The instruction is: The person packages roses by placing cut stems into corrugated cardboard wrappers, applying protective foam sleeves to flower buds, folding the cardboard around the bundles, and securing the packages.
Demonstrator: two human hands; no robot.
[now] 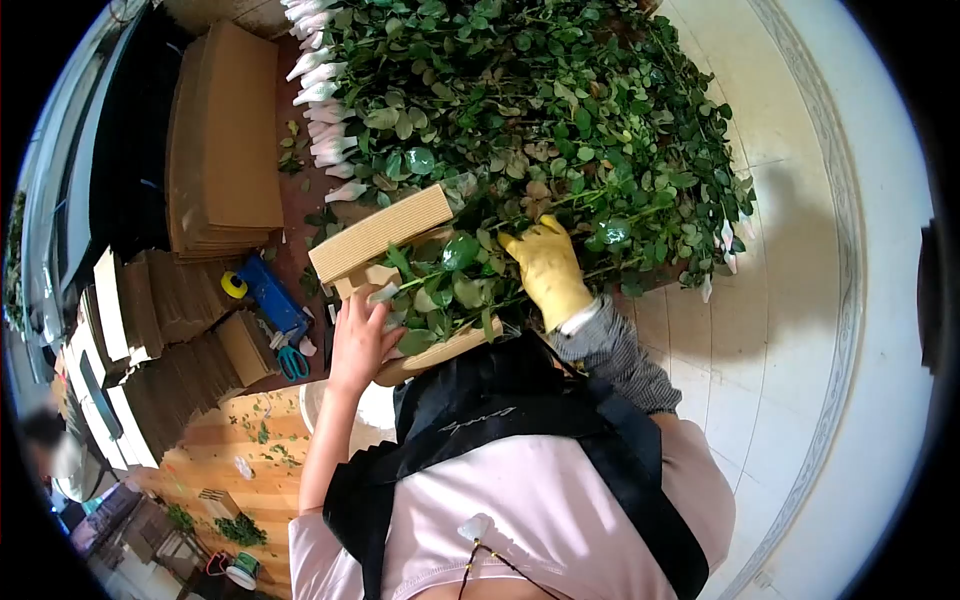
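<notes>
My bare left hand (358, 340) is at the head end of a leafy rose bunch (470, 290), its bent fingers around pale, sleeved rose heads (383, 293). Corrugated cardboard (380, 235) stands up along the far side of this bunch, and another cardboard edge (445, 352) runs along the near side, against my apron. On the right, my right hand (550, 270) wears a yellow glove. Its fingers curl down into the leaves around the stems, and the fingertips are partly hidden. A green, shiny wrapped lump (460, 252) lies among the leaves between my hands.
A big pile of roses (520, 100) covers the table beyond, with white-sleeved heads (325, 90) along its left edge. Cardboard sheets (225, 130) are stacked at left. Blue-handled scissors (292, 364), a blue box (272, 297) and a yellow tape measure (233, 285) lie near my left hand.
</notes>
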